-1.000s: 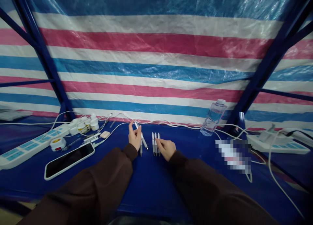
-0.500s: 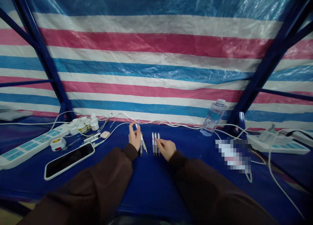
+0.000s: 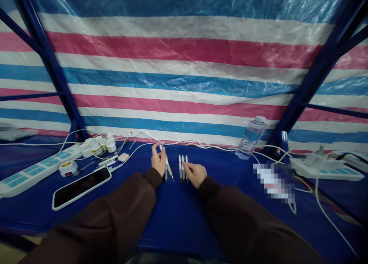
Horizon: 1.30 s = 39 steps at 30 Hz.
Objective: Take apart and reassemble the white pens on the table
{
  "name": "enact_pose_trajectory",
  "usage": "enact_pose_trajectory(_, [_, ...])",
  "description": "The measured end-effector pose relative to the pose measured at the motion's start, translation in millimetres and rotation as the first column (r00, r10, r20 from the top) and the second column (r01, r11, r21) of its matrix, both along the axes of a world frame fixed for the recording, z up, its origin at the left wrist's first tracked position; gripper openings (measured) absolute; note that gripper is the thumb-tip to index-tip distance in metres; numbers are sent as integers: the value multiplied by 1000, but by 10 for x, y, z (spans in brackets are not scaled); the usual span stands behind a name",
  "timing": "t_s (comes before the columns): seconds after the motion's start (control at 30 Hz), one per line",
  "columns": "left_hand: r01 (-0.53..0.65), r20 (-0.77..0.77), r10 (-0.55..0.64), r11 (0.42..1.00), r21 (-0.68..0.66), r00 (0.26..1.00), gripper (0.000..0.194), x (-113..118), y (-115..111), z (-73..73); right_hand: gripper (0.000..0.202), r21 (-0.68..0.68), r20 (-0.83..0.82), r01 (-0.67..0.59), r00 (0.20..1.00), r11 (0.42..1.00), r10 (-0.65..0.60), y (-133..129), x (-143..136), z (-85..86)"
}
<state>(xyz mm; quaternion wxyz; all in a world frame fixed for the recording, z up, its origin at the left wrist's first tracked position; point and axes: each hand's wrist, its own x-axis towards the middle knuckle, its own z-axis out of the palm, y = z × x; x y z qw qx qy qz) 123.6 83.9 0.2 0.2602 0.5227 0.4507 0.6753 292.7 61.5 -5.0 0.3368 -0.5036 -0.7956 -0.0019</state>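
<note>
My left hand (image 3: pixel 158 163) is curled at the left pair of pens, its thumb and forefinger around the upper end of a slanted white pen (image 3: pixel 170 171). Beside that one, a second white pen (image 3: pixel 166 175) points toward me, its upper part hidden by the hand. To the right, three white pens (image 3: pixel 180 168) lie side by side, tips toward me. My right hand (image 3: pixel 196 174) is closed, with thumb and forefinger over the rightmost pen (image 3: pixel 186 159) and fingertips reaching toward the middle one.
A phone (image 3: pixel 82 188), a power strip (image 3: pixel 37 171), a white plug adapter (image 3: pixel 68 168) and a small pale case (image 3: pixel 123 157) lie left. A water bottle (image 3: pixel 250 138) stands at back right, near a blurred item (image 3: pixel 274 183) and another power strip (image 3: pixel 327 170). White cables run along the back.
</note>
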Motion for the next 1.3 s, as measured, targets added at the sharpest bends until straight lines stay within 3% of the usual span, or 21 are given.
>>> enact_pose_trajectory(0.17, [20,-19,-21,999,-31,1000,42,2,-4,-1,47,12,43,-36,998,999,35,-38,-14,49])
enact_pose_trajectory(0.3, [71,11,-71,996,-54,997,51,16,-17,19,42,27,105,-149,984,988,146,-101,-44,94])
enact_pose_trajectory(0.5, [195,61,-190,976,-96,980,57,24,-24,46,37,39,250,-215,947,976,199,-187,-111,111])
enact_pose_trajectory(0.8, [302,87,-292,942,-145,952,65,58,1,42,28,34,349,-119,932,992,99,-232,-176,88])
enact_pose_trajectory(0.87, [265,28,-264,954,-142,964,60,48,16,17,29,36,341,-78,938,996,61,-226,-180,76])
enact_pose_trajectory(0.93, [195,-126,-211,972,-128,969,50,29,30,-13,30,28,323,-28,946,999,18,-214,-181,61])
enact_pose_trajectory(1.0, [152,-367,-171,985,-81,914,39,8,35,-38,30,17,309,19,951,1000,-23,-197,-180,41])
enact_pose_trajectory(1.1, [167,-682,-141,986,-28,717,32,-10,20,-52,30,11,300,81,951,997,-81,-173,-178,10])
enact_pose_trajectory(1.2, [140,-833,-132,988,-66,537,31,-11,-6,-47,30,-4,307,109,946,994,-102,-163,-180,-1])
enact_pose_trajectory(1.3, [78,-881,-126,992,-102,456,28,-11,-21,-38,29,-40,314,102,946,994,-85,-172,-183,16])
